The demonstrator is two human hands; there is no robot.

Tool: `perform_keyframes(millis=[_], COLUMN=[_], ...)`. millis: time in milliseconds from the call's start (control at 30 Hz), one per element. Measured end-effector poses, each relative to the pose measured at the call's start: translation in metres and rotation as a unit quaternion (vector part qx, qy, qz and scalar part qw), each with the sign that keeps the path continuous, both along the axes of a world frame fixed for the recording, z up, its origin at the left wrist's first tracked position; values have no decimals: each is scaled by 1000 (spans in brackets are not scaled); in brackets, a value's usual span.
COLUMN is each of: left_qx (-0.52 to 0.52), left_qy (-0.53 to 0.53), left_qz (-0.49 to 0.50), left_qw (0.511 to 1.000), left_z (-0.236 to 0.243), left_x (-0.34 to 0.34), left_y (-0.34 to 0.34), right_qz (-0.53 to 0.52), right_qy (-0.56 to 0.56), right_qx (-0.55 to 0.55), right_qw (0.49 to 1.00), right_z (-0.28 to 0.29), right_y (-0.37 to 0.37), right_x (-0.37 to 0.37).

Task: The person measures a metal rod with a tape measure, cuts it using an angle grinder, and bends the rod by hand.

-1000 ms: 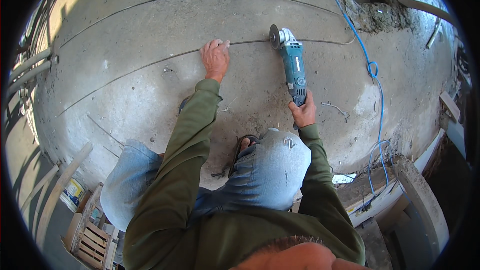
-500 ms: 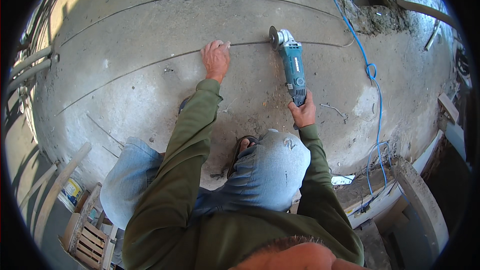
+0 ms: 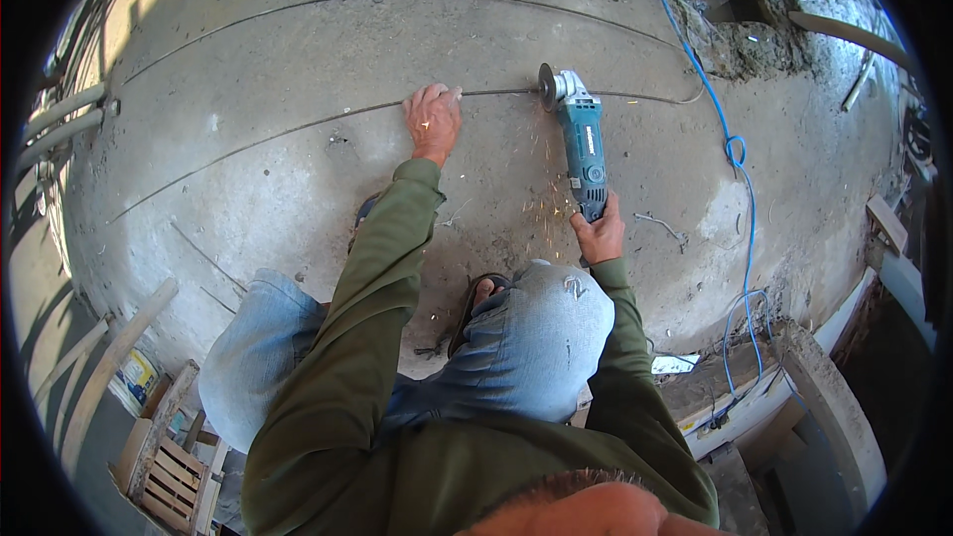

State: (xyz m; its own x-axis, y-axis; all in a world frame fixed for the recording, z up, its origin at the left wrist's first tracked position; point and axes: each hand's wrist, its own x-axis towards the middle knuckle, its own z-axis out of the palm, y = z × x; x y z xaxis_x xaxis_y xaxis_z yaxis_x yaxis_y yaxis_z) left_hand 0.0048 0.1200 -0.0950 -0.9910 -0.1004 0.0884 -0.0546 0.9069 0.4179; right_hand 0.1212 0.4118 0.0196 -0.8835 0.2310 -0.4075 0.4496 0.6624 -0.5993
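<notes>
My right hand [image 3: 602, 230] is closed around the rear handle of a teal angle grinder [image 3: 584, 144]. Its dark disc [image 3: 548, 87] stands on edge against a thin metal rod [image 3: 298, 126] lying on the concrete, and orange sparks stream from there back toward me. With fingers curled over the same rod, left of the disc, my left hand [image 3: 433, 121] holds it down at the floor. The rod bends round at the right, and a second length runs roughly parallel farther off. The disc's contact point is partly hidden.
A blue cable [image 3: 750, 228] with a loop in it runs down the right side. Short wire scraps [image 3: 659, 225] lie on the concrete floor [image 3: 476, 164]. Wooden poles [image 3: 119, 367] and a slatted crate [image 3: 174, 476] are at the lower left. Concrete slabs [image 3: 829, 407] stand lower right.
More sparks fly from the disc now, some reaching close to my right hand. Both hands and the grinder appear almost in the same place, slightly lower in view.
</notes>
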Motion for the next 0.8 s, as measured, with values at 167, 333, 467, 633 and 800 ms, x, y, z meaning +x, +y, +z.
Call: perform_keyframes(millis=[167, 333, 467, 633, 800], left_qx=[5, 0, 23, 35, 14], left_qy=[-9, -18, -21, -24, 2], left_qz=[0, 6, 9, 3, 4], left_qw=[1000, 1000, 999, 999, 1000], left_z=[0, -2, -4, -4, -2], left_x=[0, 0, 0, -1, 0], left_y=[1, -1, 0, 0, -1], right_qz=[0, 8, 17, 9, 17], right_qy=[-6, 2, 50, 17, 40], right_qx=[1, 11, 3, 21, 12], right_qw=[1000, 1000, 999, 1000, 999], right_z=[0, -2, 0, 0, 2], right_y=[0, -1, -3, -5, -4], right_x=[0, -2, 2, -4, 0])
